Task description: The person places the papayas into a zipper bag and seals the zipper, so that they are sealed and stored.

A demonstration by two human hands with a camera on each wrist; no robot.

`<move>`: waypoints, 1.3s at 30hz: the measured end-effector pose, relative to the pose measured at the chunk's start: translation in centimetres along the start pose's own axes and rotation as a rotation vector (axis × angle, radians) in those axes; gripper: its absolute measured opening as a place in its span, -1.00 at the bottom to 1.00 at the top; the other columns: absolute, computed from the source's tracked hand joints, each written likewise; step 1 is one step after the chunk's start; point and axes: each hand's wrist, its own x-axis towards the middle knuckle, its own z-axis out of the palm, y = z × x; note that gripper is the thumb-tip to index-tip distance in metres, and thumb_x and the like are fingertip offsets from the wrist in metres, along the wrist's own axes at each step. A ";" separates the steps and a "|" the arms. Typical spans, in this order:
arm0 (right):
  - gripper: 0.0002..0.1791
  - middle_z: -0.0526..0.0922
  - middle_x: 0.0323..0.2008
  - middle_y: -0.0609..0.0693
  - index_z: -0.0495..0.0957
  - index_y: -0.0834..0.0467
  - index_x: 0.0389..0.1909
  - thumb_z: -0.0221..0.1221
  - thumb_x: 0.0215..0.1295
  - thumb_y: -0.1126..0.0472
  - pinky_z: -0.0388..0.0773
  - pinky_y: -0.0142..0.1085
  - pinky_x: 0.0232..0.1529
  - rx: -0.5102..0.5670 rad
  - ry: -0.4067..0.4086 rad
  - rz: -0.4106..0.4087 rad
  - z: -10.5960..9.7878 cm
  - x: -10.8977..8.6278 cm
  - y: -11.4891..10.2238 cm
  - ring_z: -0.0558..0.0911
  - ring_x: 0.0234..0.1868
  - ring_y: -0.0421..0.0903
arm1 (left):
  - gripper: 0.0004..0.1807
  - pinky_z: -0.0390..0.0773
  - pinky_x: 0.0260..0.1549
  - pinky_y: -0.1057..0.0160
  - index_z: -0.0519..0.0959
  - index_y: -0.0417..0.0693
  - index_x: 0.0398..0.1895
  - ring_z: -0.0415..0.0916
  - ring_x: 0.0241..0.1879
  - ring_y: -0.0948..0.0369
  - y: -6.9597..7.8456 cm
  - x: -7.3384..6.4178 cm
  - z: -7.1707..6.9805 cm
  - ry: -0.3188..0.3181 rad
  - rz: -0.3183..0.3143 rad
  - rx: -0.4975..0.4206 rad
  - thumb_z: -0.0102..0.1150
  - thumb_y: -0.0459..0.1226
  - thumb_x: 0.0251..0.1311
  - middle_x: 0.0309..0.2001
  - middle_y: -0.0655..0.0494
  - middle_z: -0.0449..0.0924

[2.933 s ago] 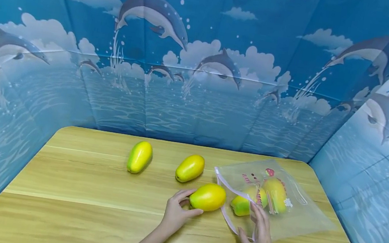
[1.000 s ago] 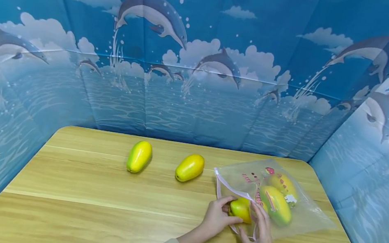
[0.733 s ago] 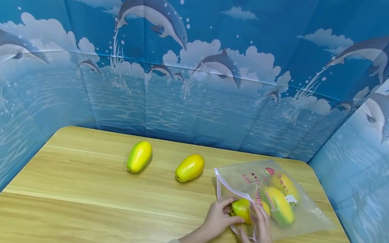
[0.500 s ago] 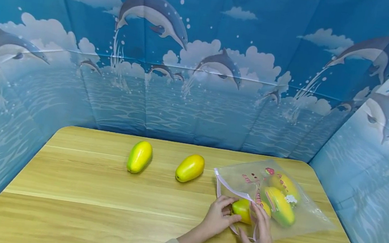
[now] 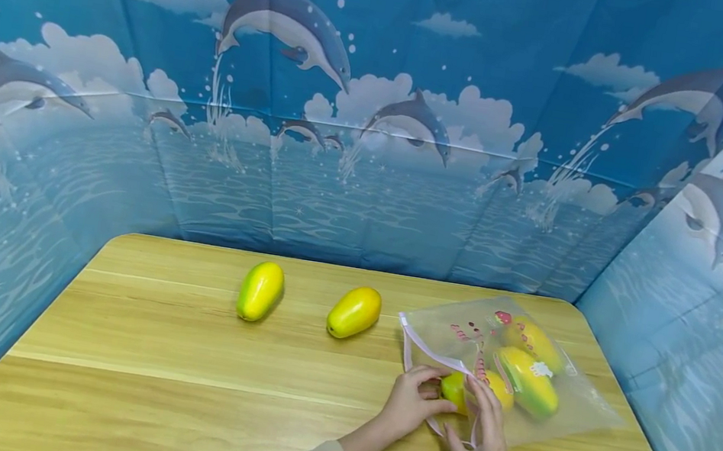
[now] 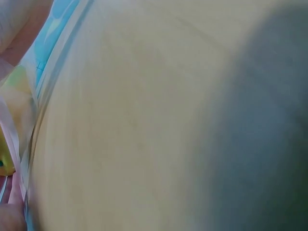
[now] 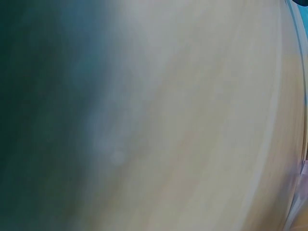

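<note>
In the head view, a clear zip bag [image 5: 574, 409] with a lilac rim and pink prints lies on the right of the table, its mouth facing left. My left hand [image 5: 406, 400] is at that mouth, thumb and fingers around the near end of a yellow-green papaya [image 5: 454, 393], whose far end lies inside. My right hand [image 5: 484, 447] holds the bag's rim apart, fingers on the upper edge and thumb at the lower. Two more papayas, a farther one [image 5: 535, 344] and a nearer one [image 5: 529, 384], show through the plastic. In the left wrist view the held papaya [image 6: 5, 159] is barely visible.
Two papayas lie loose on the wooden table [image 5: 177, 354]: one at the back left [image 5: 260, 291], one near the middle [image 5: 354, 312]. A blue dolphin-print curtain [image 5: 365, 203] encloses the back and sides. The right wrist view is mostly blurred tabletop.
The left hand has carried a papaya rightward from the table into the bag's mouth and edged it deeper. The papayas inside have shifted right. The right hand has stayed at the rim.
</note>
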 end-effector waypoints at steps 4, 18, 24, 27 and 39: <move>-0.19 0.11 0.19 0.45 0.07 0.56 0.21 0.20 -0.08 0.40 0.22 -0.47 0.23 0.017 0.002 -0.009 0.0 0.1 0.0 0.21 0.27 -0.15 | -0.49 0.54 -0.17 0.44 0.51 -0.24 0.01 0.48 -0.07 0.23 0.1 0.1 0.1 0.002 -0.017 0.012 0.34 -0.38 -0.11 -0.07 0.01 0.48; -0.21 0.13 0.16 0.48 0.09 0.58 0.20 0.19 -0.02 0.31 0.23 -0.48 0.22 -0.002 0.014 -0.023 0.1 0.2 0.1 0.22 0.26 -0.15 | -0.50 0.53 -0.06 0.30 0.50 -0.31 -0.01 0.49 -0.06 -0.01 0.7 -0.4 -2.0 0.032 0.042 0.091 0.36 -0.36 -0.09 -0.04 -0.12 0.49; -0.22 0.14 0.14 0.50 0.09 0.61 0.18 0.18 -0.03 0.32 0.25 -0.46 0.22 0.008 0.025 -0.043 0.1 0.1 0.3 0.19 0.28 -0.08 | -0.53 0.53 -0.05 0.23 0.52 -0.25 -0.02 0.49 -0.07 0.01 1.7 -1.7 -4.7 0.068 0.121 0.258 0.35 -0.31 -0.07 -0.05 -0.06 0.52; -0.18 0.14 0.14 0.50 0.09 0.60 0.17 0.19 -0.20 0.45 0.25 -0.45 0.22 0.002 0.029 -0.042 0.1 0.1 0.3 0.20 0.27 -0.06 | -0.52 0.52 -0.04 0.20 0.52 -0.22 0.00 0.47 -0.05 0.02 2.6 -2.5 -6.3 0.094 0.146 0.355 0.34 -0.27 -0.04 -0.02 -0.03 0.51; -0.16 0.15 0.14 0.50 0.10 0.61 0.17 0.17 -0.27 0.47 0.23 -0.48 0.22 -0.017 0.028 -0.036 0.2 0.0 0.3 0.14 0.31 -0.10 | -0.49 0.45 0.03 0.00 0.51 -0.21 0.00 0.43 0.04 -0.01 3.8 -4.8 -13.7 0.350 0.171 0.382 0.37 -0.26 -0.09 0.02 -0.07 0.51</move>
